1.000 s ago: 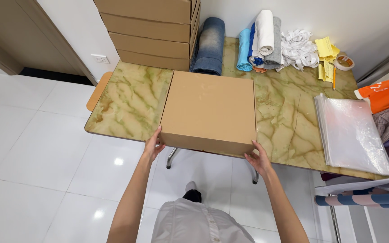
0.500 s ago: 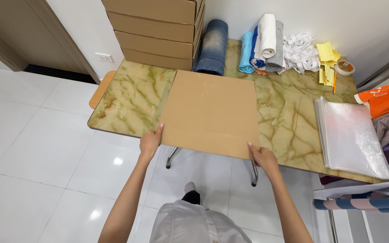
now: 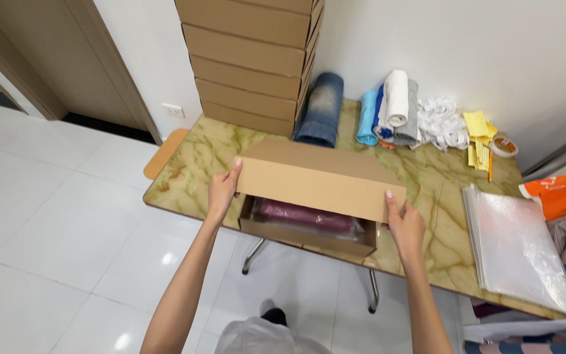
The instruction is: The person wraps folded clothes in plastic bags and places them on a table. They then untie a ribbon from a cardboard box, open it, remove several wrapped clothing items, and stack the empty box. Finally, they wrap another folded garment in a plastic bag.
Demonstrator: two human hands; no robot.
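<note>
A flat brown cardboard box point(image 3: 306, 240) sits at the near edge of the marbled table point(image 3: 427, 196). Its lid point(image 3: 319, 183) is raised. My left hand point(image 3: 223, 191) grips the lid's left front corner and my right hand point(image 3: 404, 224) grips its right front corner. Inside the box lies a dark red folded garment in clear plastic point(image 3: 306, 215).
A tall stack of cardboard boxes point(image 3: 253, 59) stands at the back left of the table. Rolled jeans point(image 3: 321, 110), rolled towels point(image 3: 388, 108), white cord, yellow slips and a tape roll point(image 3: 504, 145) line the back. Clear plastic bags point(image 3: 519, 246) lie at right, clothes beyond.
The lid was flat and closed one second ago. Both hands have lifted its front edge, and the garment inside now shows.
</note>
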